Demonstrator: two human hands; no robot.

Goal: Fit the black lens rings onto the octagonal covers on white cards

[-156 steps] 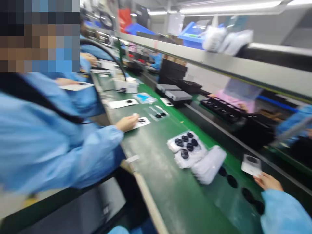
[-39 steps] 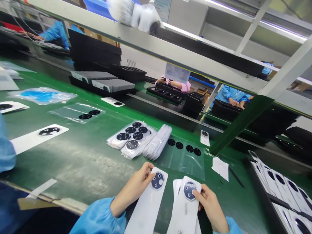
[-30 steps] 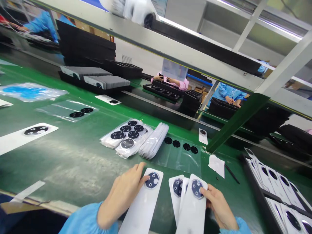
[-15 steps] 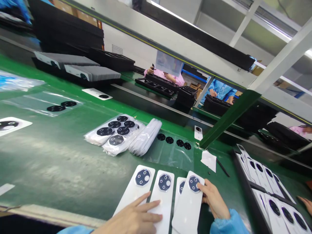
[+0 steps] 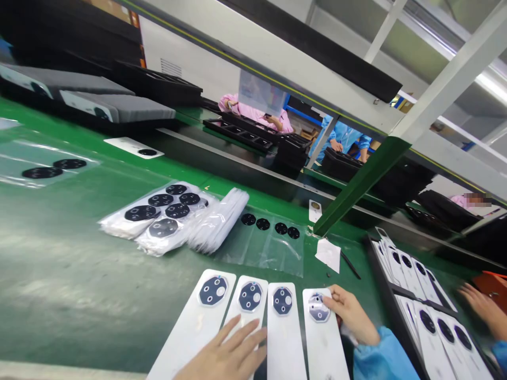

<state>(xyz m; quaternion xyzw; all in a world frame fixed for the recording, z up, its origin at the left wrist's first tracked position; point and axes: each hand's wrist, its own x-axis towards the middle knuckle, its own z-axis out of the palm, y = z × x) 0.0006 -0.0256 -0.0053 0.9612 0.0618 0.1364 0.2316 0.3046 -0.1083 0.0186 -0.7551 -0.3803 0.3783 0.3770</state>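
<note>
Four white phone back covers lie in a row at the bottom of the head view, each with a dark octagonal camera patch near its top. My left hand (image 5: 232, 348) is open, fingers spread flat over the lower part of the second cover (image 5: 240, 305). To its left is the first cover (image 5: 190, 322); to its right, the third cover (image 5: 284, 338). My right hand (image 5: 352, 314) pinches the upper right edge of the rightmost cover (image 5: 322, 338), thumb beside its camera patch. The rightmost cover stands apart from the third by a narrow gap.
Bagged covers (image 5: 158, 216) lie in stacks beyond my hands, beside a clear bag with black discs (image 5: 263, 224). A black tray (image 5: 400, 289) of covers stands right, near another person's hand (image 5: 483, 306). A green post (image 5: 360, 184) rises behind. Co-workers sit across the line.
My right hand has moved its cover rightward off the one beneath, which now shows fully as third in the row. My left hand stays spread over the second cover. The camera view has shifted.
</note>
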